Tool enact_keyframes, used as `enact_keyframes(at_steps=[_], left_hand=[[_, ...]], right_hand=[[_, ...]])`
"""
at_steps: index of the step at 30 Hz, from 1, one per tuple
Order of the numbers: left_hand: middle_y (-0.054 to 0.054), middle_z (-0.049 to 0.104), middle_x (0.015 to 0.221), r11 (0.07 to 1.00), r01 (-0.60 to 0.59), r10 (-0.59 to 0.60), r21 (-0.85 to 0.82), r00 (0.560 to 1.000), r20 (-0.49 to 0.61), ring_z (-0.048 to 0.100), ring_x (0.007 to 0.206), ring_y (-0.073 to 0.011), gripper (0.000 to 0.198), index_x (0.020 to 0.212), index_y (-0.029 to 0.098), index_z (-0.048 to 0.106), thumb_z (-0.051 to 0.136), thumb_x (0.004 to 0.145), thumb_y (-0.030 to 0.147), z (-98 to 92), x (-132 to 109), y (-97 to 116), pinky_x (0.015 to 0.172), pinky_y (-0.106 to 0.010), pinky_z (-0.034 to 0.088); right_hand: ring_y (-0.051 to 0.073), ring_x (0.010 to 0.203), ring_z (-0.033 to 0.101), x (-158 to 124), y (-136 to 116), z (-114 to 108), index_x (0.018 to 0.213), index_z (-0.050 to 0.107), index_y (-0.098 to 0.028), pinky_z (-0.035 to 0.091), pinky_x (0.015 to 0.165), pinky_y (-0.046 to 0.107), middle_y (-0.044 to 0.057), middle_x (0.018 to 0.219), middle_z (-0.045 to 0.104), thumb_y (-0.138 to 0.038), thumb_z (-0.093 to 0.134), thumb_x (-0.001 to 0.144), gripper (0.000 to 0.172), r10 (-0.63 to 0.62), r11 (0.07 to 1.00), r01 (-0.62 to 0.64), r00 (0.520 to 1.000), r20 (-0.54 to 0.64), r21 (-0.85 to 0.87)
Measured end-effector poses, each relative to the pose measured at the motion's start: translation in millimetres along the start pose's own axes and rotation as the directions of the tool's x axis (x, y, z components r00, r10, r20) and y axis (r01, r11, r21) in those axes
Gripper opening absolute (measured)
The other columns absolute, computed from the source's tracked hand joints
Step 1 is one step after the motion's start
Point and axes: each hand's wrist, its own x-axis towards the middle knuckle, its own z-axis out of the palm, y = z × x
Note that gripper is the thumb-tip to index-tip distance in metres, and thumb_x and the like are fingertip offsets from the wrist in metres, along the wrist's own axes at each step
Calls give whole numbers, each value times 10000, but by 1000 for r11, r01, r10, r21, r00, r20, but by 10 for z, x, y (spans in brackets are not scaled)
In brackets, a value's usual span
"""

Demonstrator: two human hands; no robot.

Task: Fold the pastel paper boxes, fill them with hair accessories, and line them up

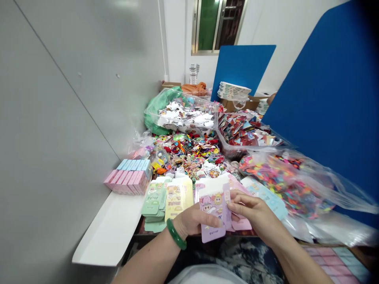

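Near the table's front edge I hold a purple small printed carton (211, 202) with cartoon figures on it. My left hand (195, 219), with a green bangle at the wrist, grips its lower front with the thumb across the face. The fingers of my right hand (251, 209) close on the carton's right side edge. The carton looks partly unfolded, with a white flap at its top. Just left of it lie flat yellow cartons (178, 195) and a stack of flat green cartons (154, 201). Pink cartons (241, 224) lie partly hidden behind my right hand, and light blue cartons (271, 199) beyond it.
Filled pink and blue boxes (130, 177) stand in a white tray (109, 230) along the grey wall. Loose colourful trinkets (189, 154) cover the middle. Behind are clear bins of paper pieces (186, 114); a plastic bag of bright bits (284, 181) lies right, beside a blue panel (322, 114).
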Motion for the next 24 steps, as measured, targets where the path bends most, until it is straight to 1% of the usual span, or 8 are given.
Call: enact_keyframes(at_steps=[3,5,8,13,19,20,22,24], left_hand=[[-128,749,993,999,-36,37,31,998,-59,695,968,-307,559,1011,139,714,889,519,340,90,22,-29,859,-387,520],[-115,748,943,998,-54,58,39,991,-123,705,907,-283,525,986,136,717,892,528,323,161,63,-50,818,-369,525],[-85,740,873,996,-75,85,49,960,-265,702,812,-240,513,975,138,709,902,527,294,261,161,-91,776,-352,523],[-52,730,863,995,-72,97,69,873,-479,678,743,-195,489,967,150,698,904,536,255,353,304,-159,754,-346,524],[-87,726,959,959,7,124,282,888,-443,688,879,-256,528,1071,135,654,862,616,303,377,235,-279,804,-371,532],[-91,716,999,930,16,172,367,864,-474,680,925,-265,561,1098,142,626,862,616,307,378,206,-309,821,-373,531],[-96,676,1116,836,-21,364,548,769,-525,650,1029,-267,690,1216,181,516,857,630,311,375,147,-374,877,-372,520],[-95,631,1196,717,-88,556,692,671,-490,636,1067,-246,789,1310,230,374,833,675,322,361,95,-433,923,-365,504]], right_hand=[[148,644,603,-32,49,-79,789,710,-219,523,589,273,31,828,671,-407,812,679,240,-111,994,112,988,-108,2],[192,851,659,-66,56,-115,989,703,-273,550,736,301,43,997,700,-369,806,709,314,-256,966,259,946,-197,-10],[225,986,653,-122,48,-138,1063,694,-299,541,839,347,52,1097,701,-348,787,743,337,-381,924,380,908,-173,-44],[229,966,662,-147,114,-145,1075,710,-285,538,865,375,56,1126,706,-363,773,759,331,-368,930,367,919,-143,-34],[216,989,666,-136,285,-114,1121,645,-282,539,854,338,49,1097,714,-366,792,740,417,-248,947,277,953,-176,164],[212,966,669,-139,302,-103,1098,648,-272,541,838,329,49,1074,717,-370,795,736,403,-235,949,265,956,-176,173],[211,948,671,-145,321,-78,1065,647,-260,542,822,322,49,1043,721,-378,801,726,390,-217,949,252,959,-185,192],[217,943,676,-155,319,-55,1087,627,-266,545,818,334,48,1031,725,-380,807,718,425,-205,944,243,961,-184,221]])
